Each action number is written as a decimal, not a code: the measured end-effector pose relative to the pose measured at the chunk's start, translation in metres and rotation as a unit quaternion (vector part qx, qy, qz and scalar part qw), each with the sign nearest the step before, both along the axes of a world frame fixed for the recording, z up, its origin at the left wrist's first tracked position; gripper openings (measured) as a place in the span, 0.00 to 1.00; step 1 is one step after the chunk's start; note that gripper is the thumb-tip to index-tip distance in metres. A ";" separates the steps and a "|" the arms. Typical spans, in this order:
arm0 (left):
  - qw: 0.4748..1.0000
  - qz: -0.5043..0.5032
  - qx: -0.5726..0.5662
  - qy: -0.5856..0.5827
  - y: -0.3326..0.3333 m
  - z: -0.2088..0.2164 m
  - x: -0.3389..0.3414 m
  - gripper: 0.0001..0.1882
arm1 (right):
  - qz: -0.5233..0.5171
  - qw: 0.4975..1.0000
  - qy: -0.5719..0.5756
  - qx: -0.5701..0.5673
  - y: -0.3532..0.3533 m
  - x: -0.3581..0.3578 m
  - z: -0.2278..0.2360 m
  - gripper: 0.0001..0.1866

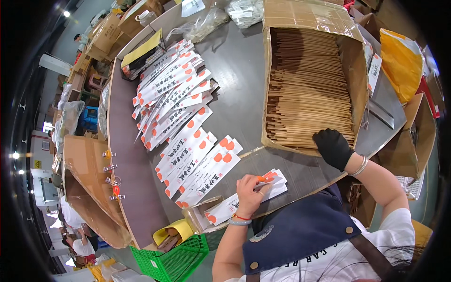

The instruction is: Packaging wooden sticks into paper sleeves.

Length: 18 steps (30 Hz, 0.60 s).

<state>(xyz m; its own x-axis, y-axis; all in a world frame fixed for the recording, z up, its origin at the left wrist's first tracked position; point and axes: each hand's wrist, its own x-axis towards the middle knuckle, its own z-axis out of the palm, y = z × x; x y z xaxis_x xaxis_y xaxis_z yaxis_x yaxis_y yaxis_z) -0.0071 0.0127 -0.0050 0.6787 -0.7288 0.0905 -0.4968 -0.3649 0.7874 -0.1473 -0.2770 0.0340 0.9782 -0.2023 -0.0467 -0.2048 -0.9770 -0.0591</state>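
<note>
My left hand (250,195) pinches the upper end of a long white paper sleeve (230,207) with orange dots, on a small stack of sleeves at the table's near edge. An orange cover sits on one of its fingertips. My right hand (334,149), in a black glove, is at the near right corner of a cardboard box (305,14). Its fingers curl down against the long thin wooden pieces (310,94) packed in rows there; what they grip, if anything, is hidden. Left of the box lie many overlapping white sleeves (174,89) with dark print.
The grey table (235,61) has a raised board (131,155) along its left side. A wire basket (145,56) stands at the far left, clear plastic bags (204,26) at the back. Below the near left corner is a green crate (174,258); a yellow bag (399,61) lies right.
</note>
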 end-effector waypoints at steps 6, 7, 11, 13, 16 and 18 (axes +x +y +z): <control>1.000 -0.011 -0.013 -0.021 0.000 0.000 0.001 0.12 | 0.019 0.999 -0.042 -0.024 0.005 0.003 -0.004 0.13; 1.000 -0.005 -0.017 -0.022 0.000 0.000 0.001 0.12 | 0.021 0.999 -0.043 -0.024 0.004 0.003 -0.003 0.13; 1.000 -0.003 -0.009 0.011 0.000 0.002 0.001 0.11 | 0.001 0.999 -0.034 -0.004 0.005 0.002 0.003 0.12; 1.000 -0.009 -0.013 0.021 0.001 0.001 0.002 0.10 | -0.009 1.000 -0.030 -0.001 0.006 0.000 0.002 0.12; 1.000 -0.008 -0.017 0.016 0.001 0.000 0.002 0.10 | 0.010 1.000 -0.027 0.001 0.004 0.001 0.000 0.12; 1.000 -0.004 -0.010 0.017 0.001 0.001 0.001 0.10 | 0.036 0.999 -0.004 -0.026 0.004 0.003 0.002 0.12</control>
